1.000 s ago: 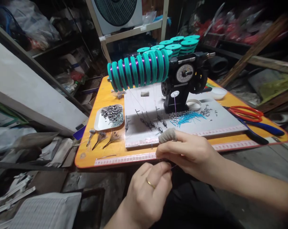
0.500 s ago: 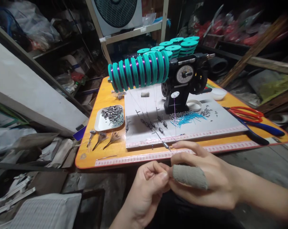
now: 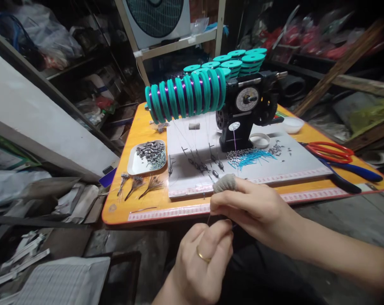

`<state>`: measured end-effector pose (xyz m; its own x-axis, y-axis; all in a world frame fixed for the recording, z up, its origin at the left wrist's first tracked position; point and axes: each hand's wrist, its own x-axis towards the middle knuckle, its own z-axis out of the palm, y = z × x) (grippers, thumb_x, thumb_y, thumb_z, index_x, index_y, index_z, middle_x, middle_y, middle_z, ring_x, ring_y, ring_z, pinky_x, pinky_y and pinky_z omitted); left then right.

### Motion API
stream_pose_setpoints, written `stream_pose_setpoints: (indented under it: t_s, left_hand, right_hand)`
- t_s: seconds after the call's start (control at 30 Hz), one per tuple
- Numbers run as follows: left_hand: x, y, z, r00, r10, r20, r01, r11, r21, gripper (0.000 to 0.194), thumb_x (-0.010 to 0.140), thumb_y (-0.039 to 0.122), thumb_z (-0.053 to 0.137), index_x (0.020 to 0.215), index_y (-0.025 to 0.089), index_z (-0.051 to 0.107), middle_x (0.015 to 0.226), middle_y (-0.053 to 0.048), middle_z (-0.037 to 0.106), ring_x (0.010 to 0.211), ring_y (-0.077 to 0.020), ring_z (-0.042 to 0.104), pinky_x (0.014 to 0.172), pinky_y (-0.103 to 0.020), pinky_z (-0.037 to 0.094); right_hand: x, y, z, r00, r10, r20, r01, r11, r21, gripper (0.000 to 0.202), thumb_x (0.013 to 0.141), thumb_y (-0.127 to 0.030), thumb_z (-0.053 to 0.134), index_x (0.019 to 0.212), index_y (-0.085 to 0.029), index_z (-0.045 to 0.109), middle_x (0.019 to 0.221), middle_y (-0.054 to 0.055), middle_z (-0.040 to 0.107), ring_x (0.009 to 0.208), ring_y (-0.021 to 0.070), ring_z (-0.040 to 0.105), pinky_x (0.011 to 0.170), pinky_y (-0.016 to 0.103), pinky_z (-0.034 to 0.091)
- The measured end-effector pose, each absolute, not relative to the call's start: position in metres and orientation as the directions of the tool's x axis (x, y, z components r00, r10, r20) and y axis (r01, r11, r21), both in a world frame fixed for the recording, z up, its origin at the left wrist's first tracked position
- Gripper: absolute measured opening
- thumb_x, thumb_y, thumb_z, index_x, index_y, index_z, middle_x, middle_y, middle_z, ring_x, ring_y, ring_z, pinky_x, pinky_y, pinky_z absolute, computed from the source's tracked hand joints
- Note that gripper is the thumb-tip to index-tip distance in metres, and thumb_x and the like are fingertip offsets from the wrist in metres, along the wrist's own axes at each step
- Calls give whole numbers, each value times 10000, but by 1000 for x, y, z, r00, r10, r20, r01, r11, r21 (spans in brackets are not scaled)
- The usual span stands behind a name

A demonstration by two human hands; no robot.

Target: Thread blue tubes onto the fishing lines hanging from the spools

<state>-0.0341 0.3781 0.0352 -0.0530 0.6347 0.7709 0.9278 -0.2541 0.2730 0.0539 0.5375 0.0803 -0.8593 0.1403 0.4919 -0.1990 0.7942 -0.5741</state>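
Holding a fine dark line (image 3: 208,219) between them, the left hand (image 3: 201,260), gold-ringed, and the right hand (image 3: 253,207), one finger wrapped in grey cloth (image 3: 225,183), form narrow, pinched grips by the near edge of the orange tabletop (image 3: 119,212). Beyond stands a black machine (image 3: 227,134) with turquoise, purple-wound spools (image 3: 188,96); leftward lies a white square tray (image 3: 136,165) of grey metallic pieces (image 3: 146,149).

No word, brand or number I can read for certain. Printed ruler strip (image 3: 169,212) on front edge of table (image 3: 115,207), left of my fingers (image 3: 230,199) and on past them to right: marks too small to make out. Second ruler strip (image 3: 187,190) on near edge of pale board (image 3: 290,163), just beyond my fingers: same. Round dial (image 3: 242,101) on black machine (image 3: 244,135), farther beyond: ring of marks blurred. Silvery oval label (image 3: 234,126) below dial: nothing legible.
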Motion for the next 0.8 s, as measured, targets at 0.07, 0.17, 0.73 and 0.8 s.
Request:
stream_pose_setpoints:
  t_s: [0.07,0.17,0.73,0.8]
  left_hand:
    - [-38,379,40,-245,714,656,812,-219,542,174,815,-17,593,912,119,643,915,-114,711,705,-169,643,609,-281,520]
    - [-40,380,46,-560,815,147,97,-112,989,122,819,125,668,723,165,604,846,-44,671,639,-101,570,564,-210,445]
    - [-33,384,40,-425,886,-186,-557,-94,825,235,752,270,790,662,135,620,890,-35,531,807,-129,523,726,-229,437]
    - [-30,383,34,-576,816,42,-108,-127,986,147,795,186,735,700,157,626,912,-36,528,782,-123,533,682,-219,447]
  right_hand:
    - [55,539,76,-850,123,512,-212,810,-547,159,914,-79,529,925,-188,645,774,6,536,618,96,536,539,196,409]
    - [61,542,74,-818,-4,575,-334,817,-470,157,903,-96,524,1017,-181,589,824,34,572,693,135,544,616,244,461]
    - [74,538,73,-801,-110,589,-374,859,-349,119,895,-173,623,782,-204,605,697,-33,603,630,101,546,730,289,464]
    - [72,539,75,-810,-65,583,-361,840,-406,126,939,-181,577,834,-212,640,698,-31,598,613,98,542,643,261,444]
